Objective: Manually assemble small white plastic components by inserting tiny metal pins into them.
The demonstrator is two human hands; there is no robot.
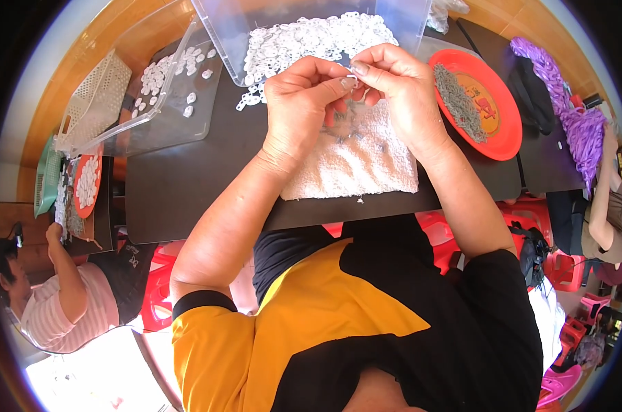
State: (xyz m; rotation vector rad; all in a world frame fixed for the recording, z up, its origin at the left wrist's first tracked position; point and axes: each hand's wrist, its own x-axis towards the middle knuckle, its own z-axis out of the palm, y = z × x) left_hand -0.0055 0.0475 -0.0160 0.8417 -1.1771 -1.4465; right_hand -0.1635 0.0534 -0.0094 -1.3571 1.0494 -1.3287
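Observation:
My left hand [302,103] pinches a small white plastic piece [353,77] between thumb and forefinger. Beside it, the fingertips of my right hand [405,89] are pressed together at the same piece; whatever else they grip is too small to make out. Under both hands a folded cream towel [355,172] lies on the dark table, with some small grey bits on it. Just beyond my hands stands a clear plastic bin [221,41] heaped with white pieces [283,42] that have holes in them. Several of these pieces lie on the table at the bin's near left corner.
To the right, a red plate [506,130] carries a pile of small grey parts [458,96]. A clear tray [187,130] with white oval pieces [158,74] stands left. Purple strips [578,130] hang at the far right. Other people sit at both sides; red stools stand below.

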